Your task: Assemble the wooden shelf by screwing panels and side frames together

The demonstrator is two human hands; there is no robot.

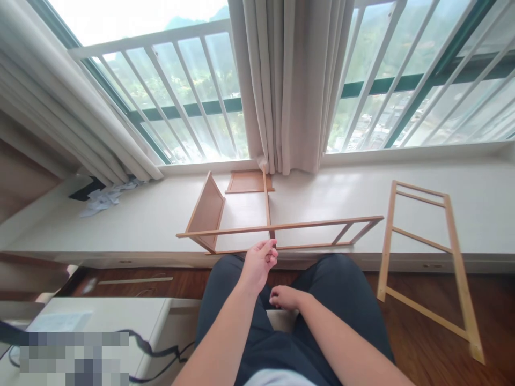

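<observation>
My left hand [260, 262] is raised in front of my knees, fingertips pinched together just below the long front rail of a partly built wooden frame [281, 227]; nothing shows between the fingers. That frame lies on the white window ledge [402, 203], with a solid side panel [207, 210] at its left end. Lower down, my right hand [284, 297] rests between my thighs, fingers curled downward; whether it holds anything is hidden.
A small flat board [248, 182] lies by the curtain [289, 86]. A ladder-like wooden frame [422, 241] leans from floor to ledge at right. Crumpled wrapping [105, 196] sits far left. A white desk [116, 316] with a black cable [161, 354] stands lower left.
</observation>
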